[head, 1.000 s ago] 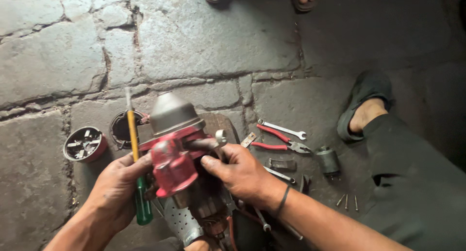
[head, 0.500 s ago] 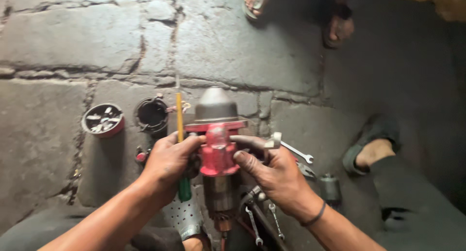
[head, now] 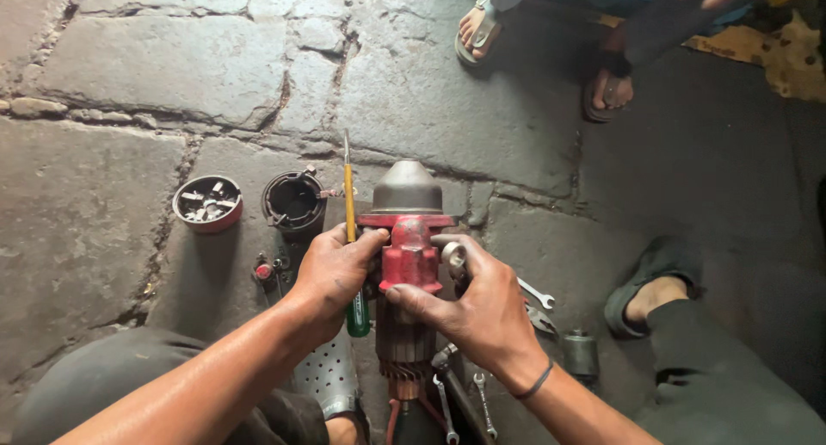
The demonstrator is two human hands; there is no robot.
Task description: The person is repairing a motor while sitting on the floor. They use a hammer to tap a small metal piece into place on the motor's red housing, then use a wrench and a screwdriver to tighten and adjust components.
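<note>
Two hands clamp the red motor housing (head: 409, 256), upright on the stone floor (head: 129, 213): left hand (head: 334, 268) also pinches a screwdriver (head: 351, 238) pointing away; right hand (head: 469, 303) wraps its right side.

Motor body: the red and grey starter motor (head: 406, 238) was tilted to the left a second ago, now upright and squared between the hands
Left hand: left hand (head: 331, 271) has slid from the motor's lower left up to its red housing, the yellow-shafted screwdriver (head: 350, 230) now vertical, no longer slanted
Right hand: right hand (head: 469, 307) has shifted from across the front round to the right side
View: the far sandalled feet (head: 477, 32) now show more fully
</note>
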